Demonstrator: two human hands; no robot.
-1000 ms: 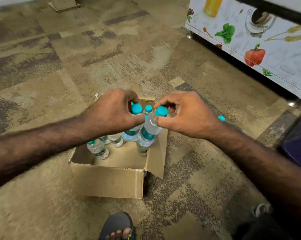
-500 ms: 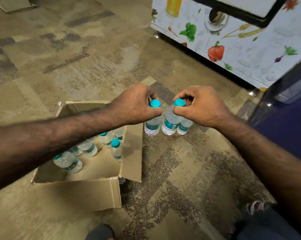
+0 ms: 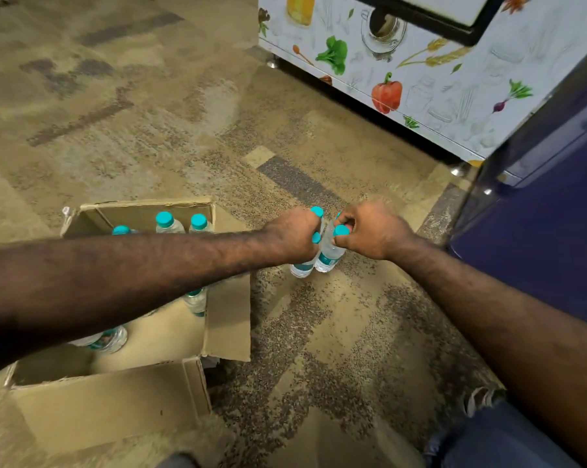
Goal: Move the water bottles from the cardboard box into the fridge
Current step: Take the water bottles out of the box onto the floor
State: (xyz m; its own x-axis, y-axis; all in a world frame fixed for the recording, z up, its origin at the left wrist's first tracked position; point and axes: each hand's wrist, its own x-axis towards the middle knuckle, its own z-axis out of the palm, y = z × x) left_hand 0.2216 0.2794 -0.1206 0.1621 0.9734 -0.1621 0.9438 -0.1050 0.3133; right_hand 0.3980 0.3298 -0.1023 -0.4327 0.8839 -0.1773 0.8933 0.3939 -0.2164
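My left hand (image 3: 294, 236) grips small clear water bottles (image 3: 302, 266) by their teal-capped necks, just above the carpet to the right of the box. My right hand (image 3: 371, 229) holds more water bottles (image 3: 329, 255) by their teal caps, close beside the left one. How many bottles each hand carries is partly hidden by fingers. The open cardboard box (image 3: 109, 407) sits at the lower left with several teal-capped bottles (image 3: 165, 222) inside, some hidden under my left forearm. The dark blue fridge (image 3: 538, 231) stands at the right.
A white cabinet (image 3: 420, 62) printed with vegetables stands on metal feet at the top right, next to the fridge. Patterned brown carpet covers the floor. One box flap (image 3: 229, 319) hangs out to the right. My jeans-clad knee (image 3: 488, 440) shows at the bottom right.
Both hands lifted bottles out of the box and carried them right, toward the fridge. The view swung right, so the box now lies at the lower left.
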